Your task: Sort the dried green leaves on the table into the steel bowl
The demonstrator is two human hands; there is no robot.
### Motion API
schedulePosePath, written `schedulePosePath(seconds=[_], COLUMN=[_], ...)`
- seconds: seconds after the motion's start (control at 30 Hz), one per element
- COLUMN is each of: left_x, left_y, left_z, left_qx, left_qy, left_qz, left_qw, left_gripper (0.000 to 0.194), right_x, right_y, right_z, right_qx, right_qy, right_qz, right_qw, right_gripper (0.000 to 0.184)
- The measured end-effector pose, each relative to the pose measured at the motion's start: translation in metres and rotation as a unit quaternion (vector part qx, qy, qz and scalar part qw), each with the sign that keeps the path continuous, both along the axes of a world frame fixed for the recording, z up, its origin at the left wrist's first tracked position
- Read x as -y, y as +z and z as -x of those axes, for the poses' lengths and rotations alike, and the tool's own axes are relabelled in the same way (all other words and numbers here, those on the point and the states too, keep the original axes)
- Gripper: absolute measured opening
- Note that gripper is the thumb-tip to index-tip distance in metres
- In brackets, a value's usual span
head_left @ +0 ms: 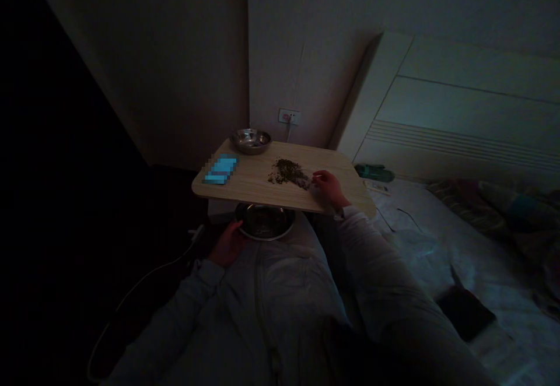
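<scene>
The rectangular, pale wood-grain surface (245, 186) with rounded corners carries a loose pile of small, dark greenish-brown granules (286, 170), located near the middle of the board and spread directly on it. A small greyish patch adjoins the pile on its right side; its material cannot be determined.

Right hand (332, 190): positioned over the surface, just beside the right edge of the pile, fingers bent and directed toward it. Whether the fingers pinch anything cannot be told.

Left hand (228, 245): fingers grasping the left side of a wide, round metal bowl with a bright rim (268, 238). This bowl is located at the person's lap, below the near edge of the surface. Its interior is dark, with faint brownish marks at the bottom; the contents cannot be identified.

Second container: a shallow, round, shiny silver metal bowl (251, 149), standing upright at the far left corner of the surface. Its interior shows reflections and a dark patch; the contents are unclear. A flat rectangular device with a bright blue face (221, 169) lies nearer, at the left end.
</scene>
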State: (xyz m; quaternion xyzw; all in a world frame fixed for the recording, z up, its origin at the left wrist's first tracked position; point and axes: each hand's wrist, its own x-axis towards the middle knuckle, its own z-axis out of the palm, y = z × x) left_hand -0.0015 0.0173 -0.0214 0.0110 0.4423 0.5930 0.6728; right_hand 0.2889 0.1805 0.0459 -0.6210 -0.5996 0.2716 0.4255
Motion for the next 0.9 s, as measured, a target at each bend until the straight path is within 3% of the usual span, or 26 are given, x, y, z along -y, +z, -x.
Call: schedulePosePath(seconds=[0.13,0.3,0.47,0.9], left_x=[0.001,0.000,-0.003,0.000], left_y=[0.002,-0.002,-0.009,-0.006], left_z=[-0.001,0.000,0.004,0.002], left_qx=[0.002,0.011,0.006,0.004], left_qy=[0.007,0.002,-0.008,-0.003], left_qz=[0.001,-0.002,0.005,0.001], left_qw=[1.000,1.000,1.000,1.000], left_gripper=[0.017,0.016,0.018,0.015], right_x=[-0.005,0.000,0.007,0.017], right_y=[-0.002,-0.001,0.000,-0.003], right_z=[-0.009,-0.007,0.006,0.030], right_qx=[-0.017,0.041,0.085,0.129], right_qy=[-0.025,-0.040,-0.009,0.037], right_qz=[-0.035,-0.034,-0.044,-0.060], right_qw=[0.999,0.998,0.995,0.989], right_gripper=[0.016,0.018,0.019,0.016])
